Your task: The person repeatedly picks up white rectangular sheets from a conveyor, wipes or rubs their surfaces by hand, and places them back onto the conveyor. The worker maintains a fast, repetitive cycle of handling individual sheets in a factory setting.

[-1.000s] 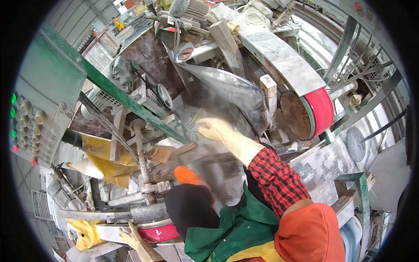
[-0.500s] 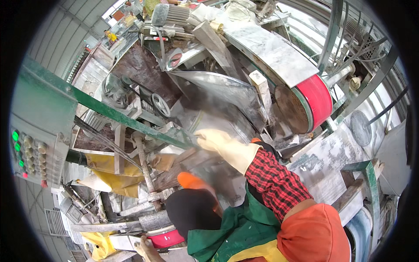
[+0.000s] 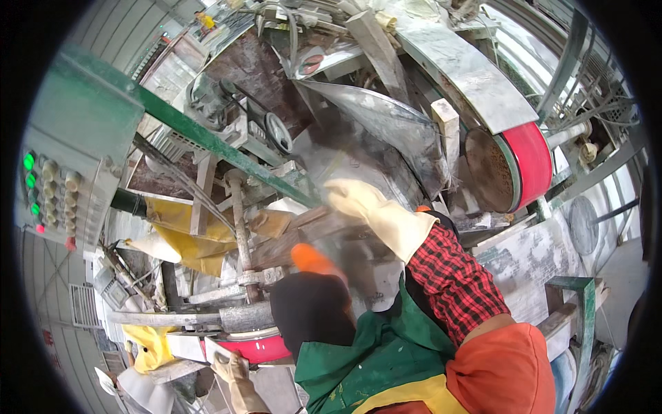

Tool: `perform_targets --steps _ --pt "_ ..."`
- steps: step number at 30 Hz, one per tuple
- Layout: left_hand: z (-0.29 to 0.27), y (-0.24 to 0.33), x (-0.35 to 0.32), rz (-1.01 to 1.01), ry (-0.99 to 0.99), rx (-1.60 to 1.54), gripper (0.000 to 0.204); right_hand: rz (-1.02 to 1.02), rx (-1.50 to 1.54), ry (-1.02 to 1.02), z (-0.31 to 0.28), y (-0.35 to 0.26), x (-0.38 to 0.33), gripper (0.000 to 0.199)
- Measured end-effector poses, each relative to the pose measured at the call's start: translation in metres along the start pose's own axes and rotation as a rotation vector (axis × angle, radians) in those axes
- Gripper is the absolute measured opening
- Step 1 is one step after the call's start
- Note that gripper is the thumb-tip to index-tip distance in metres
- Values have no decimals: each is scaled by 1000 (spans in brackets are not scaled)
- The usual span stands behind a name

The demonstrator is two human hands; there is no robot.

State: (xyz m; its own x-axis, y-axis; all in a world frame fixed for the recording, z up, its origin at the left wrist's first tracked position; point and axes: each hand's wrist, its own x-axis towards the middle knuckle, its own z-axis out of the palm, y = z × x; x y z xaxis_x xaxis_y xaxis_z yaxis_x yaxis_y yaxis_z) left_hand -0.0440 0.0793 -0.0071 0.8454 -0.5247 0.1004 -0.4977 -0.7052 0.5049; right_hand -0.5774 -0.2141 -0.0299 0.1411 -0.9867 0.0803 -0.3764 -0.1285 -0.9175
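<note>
My right hand (image 3: 362, 207), in a cream rubber glove under a red-and-black plaid sleeve, is held out in front of my body. Its fingers are stretched forward and no object shows in them. The tip of a green metal beam (image 3: 296, 193) is the nearest thing to it. At the lower left, my left hand (image 3: 233, 372) wears a similar pale glove. Its fingers bend over the edge of a pale flat slab (image 3: 215, 350), beside a red belt (image 3: 258, 349); the slab's lower part is partly hidden by the hand.
A control panel (image 3: 52, 193) with lit green buttons stands at the left. On the right, a large red-belted drum (image 3: 527, 165) sits under a dusty board (image 3: 469, 76). A handwheel (image 3: 278, 132), yellow sheeting (image 3: 186, 231) and a green frame (image 3: 585, 297) are around me. My orange-tipped shoe (image 3: 310, 259) is blurred.
The view has shifted, with the far machinery now further right. More of my left hand and the slab shows at the lower left. My right hand stays stretched out in front.
</note>
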Motion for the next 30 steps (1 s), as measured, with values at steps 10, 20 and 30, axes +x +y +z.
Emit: perform_targets --steps 10,20,30 --pt "32 14 -34 -160 122 -225 89 5 -102 -36 2 12 3 44" --pt "-14 45 -59 -192 -192 -822 85 -16 -56 26 1 16 2 42" --pt "-1 251 -49 377 -621 -561 79 201 376 -281 24 -14 9 47"
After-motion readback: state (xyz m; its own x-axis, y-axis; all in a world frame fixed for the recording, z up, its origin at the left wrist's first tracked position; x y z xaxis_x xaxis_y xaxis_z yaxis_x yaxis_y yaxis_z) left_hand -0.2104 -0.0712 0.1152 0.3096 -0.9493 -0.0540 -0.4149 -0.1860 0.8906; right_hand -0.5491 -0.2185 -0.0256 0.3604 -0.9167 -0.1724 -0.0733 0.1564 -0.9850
